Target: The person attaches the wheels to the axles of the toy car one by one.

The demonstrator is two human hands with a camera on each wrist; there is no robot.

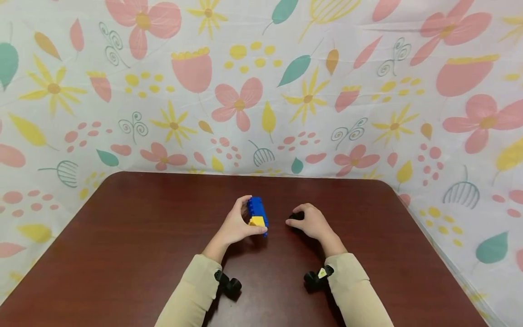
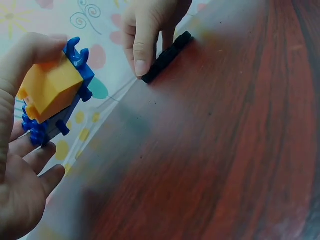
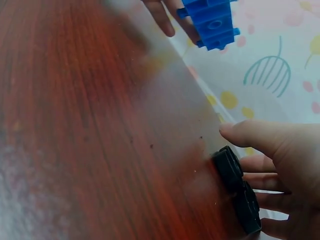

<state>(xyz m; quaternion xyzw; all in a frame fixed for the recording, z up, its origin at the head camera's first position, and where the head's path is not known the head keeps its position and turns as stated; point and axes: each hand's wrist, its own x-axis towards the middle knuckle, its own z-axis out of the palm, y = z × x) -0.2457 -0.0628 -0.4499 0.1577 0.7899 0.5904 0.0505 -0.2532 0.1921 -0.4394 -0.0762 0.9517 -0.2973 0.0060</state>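
My left hand [image 1: 236, 226] holds a blue toy vehicle base [image 1: 256, 208] above the table, thumb at the near end and fingers at the far end. A yellow block [image 2: 56, 85] with a slanted face is fixed on the base. Blue pegs stick out of its sides, and a blue hook [image 2: 77, 52] stands at one end. My right hand [image 1: 315, 222] is at a pair of black toy wheels [image 3: 229, 169] standing on the tabletop. Its fingers extend behind the wheels, right at them, while the thumb stands apart from them in the right wrist view.
The dark brown wooden table [image 1: 163, 227] has rounded far corners. Behind it hangs a white cloth [image 1: 278, 131] printed with flowers and leaves. Black wrist cameras [image 1: 232, 287] are strapped over both beige sleeves [image 1: 189, 290].
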